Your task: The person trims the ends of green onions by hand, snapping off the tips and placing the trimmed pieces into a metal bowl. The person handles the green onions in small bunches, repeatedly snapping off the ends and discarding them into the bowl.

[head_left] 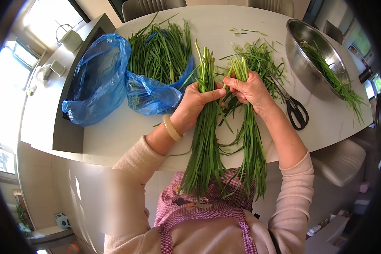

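My left hand [199, 101] is closed around a thick bunch of garlic chives [205, 144], pale stem ends up and green leaves hanging past the table edge over my apron. A pale bangle circles that wrist. Close beside it, my right hand [250, 91] grips a smaller bunch of garlic chives [253, 152], also stem ends up. Its thumb and forefinger pinch at a stalk between the two bunches. Black-handled scissors [297, 112] lie just right of my right hand, blades partly over a heap of loose chive pieces [262, 59].
A large pile of chives [161, 55] rests on an open blue plastic bag [98, 80] at the left of the white table [127, 144]. At the right, a tilted steel basin [309, 70] holds more chives, some hanging over its rim. Chairs [152, 6] stand around the table.
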The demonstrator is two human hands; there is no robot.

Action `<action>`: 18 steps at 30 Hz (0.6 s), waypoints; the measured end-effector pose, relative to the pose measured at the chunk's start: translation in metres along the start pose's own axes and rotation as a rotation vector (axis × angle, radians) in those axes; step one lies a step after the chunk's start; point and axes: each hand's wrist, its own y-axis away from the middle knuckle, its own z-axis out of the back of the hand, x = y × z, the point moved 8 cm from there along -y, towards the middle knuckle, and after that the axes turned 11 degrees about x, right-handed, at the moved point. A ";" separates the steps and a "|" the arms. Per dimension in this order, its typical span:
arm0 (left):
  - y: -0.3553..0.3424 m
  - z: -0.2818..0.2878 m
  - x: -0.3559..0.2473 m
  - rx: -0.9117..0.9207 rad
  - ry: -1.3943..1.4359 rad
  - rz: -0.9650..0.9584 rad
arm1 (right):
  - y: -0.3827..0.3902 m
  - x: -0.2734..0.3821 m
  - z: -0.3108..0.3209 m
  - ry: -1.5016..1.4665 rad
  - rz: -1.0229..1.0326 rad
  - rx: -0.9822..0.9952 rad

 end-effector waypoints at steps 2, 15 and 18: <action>-0.001 0.003 -0.001 -0.003 -0.029 -0.014 | 0.000 0.000 -0.001 0.026 -0.004 -0.013; 0.003 0.000 0.002 0.025 0.112 0.084 | -0.001 0.007 0.001 0.123 0.145 0.101; 0.003 0.000 0.004 0.020 0.162 0.116 | -0.004 0.008 0.021 0.299 0.203 0.002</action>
